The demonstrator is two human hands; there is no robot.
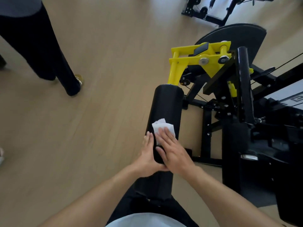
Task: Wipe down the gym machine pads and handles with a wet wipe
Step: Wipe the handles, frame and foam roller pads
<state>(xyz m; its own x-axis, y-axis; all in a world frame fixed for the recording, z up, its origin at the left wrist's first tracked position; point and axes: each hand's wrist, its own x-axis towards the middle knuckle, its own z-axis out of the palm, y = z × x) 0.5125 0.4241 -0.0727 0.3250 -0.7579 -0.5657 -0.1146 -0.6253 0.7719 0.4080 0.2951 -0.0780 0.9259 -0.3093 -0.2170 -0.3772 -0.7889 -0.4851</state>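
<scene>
Your left hand (pixel 148 154) cups the near-left side of the black roller pad (pixel 165 112), fingers loosely wrapped against it — likely to keep the pad from turning as you rub. Your right hand (pixel 172 149) lies flat on the pad's top, fingers straight, pressing the white wet wipe (pixel 162 128) down rather than gripping it; the wipe sits about midway along the pad, poking out beyond your fingertips. Beyond the pad's far end, the yellow bracket (pixel 193 61) carries it. Right of the pad, a black upright bar (pixel 244 82) looks untouched — probably still to wipe.
</scene>
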